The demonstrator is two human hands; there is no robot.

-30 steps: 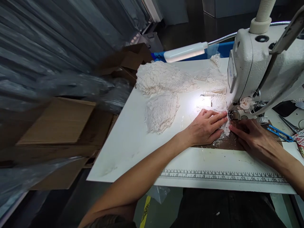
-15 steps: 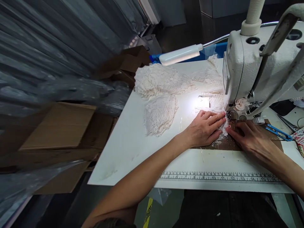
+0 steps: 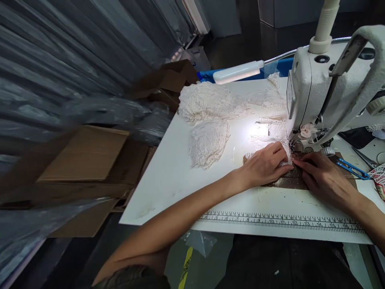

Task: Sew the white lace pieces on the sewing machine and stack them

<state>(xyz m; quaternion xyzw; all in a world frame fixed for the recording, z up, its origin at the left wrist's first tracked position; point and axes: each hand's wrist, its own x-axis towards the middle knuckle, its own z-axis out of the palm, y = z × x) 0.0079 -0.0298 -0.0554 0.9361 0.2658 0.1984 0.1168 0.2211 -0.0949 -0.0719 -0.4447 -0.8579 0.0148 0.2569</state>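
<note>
My left hand (image 3: 266, 165) rests on a strip of white lace (image 3: 272, 138) just in front of the needle of the white sewing machine (image 3: 327, 86), fingers curled and pinching the lace edge. My right hand (image 3: 325, 176) lies beside it on the brown patch of the table, fingertips pressed on the same lace edge. Both hands meet right below the presser foot (image 3: 296, 145). A bright lamp spot lights the lace behind my left hand.
Heaps of white lace (image 3: 210, 108) lie on the white table (image 3: 168, 180) at the back. A printed ruler (image 3: 279, 220) runs along the front edge. Blue thread snips (image 3: 351, 168) lie right of my right hand. Cardboard boxes (image 3: 87, 156) and plastic sheeting stand left.
My left hand's fingers have curled from flat into a pinch on the lace and drawn back slightly from the needle. My right fingertips have closed in beside them. The view has shifted a little.
</note>
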